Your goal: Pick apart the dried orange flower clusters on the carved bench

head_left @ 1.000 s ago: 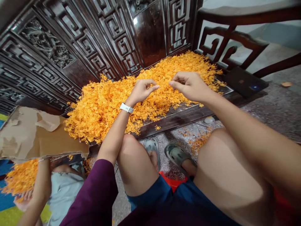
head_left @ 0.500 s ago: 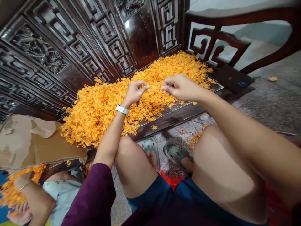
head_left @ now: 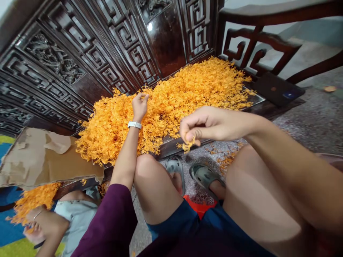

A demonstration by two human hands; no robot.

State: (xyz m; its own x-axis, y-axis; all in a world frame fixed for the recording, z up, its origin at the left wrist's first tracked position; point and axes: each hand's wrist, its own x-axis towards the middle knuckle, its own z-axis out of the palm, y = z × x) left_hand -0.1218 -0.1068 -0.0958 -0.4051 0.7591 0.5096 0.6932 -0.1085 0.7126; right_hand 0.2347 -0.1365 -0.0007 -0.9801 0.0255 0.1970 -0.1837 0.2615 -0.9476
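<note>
A long heap of small, branching orange pieces [head_left: 171,96] covers the dark wooden bench seat. Over the left part of this heap is my left hand [head_left: 139,107], its fingers pinched together. Whatever is between those fingertips blends into the orange behind. My right hand [head_left: 211,123] is closer to me, above the bench's front edge. Between its thumb and fingers it pinches a small orange branching piece [head_left: 188,145], which hangs down from the fingertips.
A carved bench back [head_left: 167,46] rises behind the heap. On the right lies a dark flat device [head_left: 278,88] by the armrest [head_left: 257,43]. Torn cardboard [head_left: 37,157] is at left, near another person's hand [head_left: 34,228] and more orange pieces. Scraps litter the floor [head_left: 227,160].
My hands have moved apart. The left went left over the heap; the right came down and toward me, with an orange piece now visible in its fingers. The view has shifted slightly.
</note>
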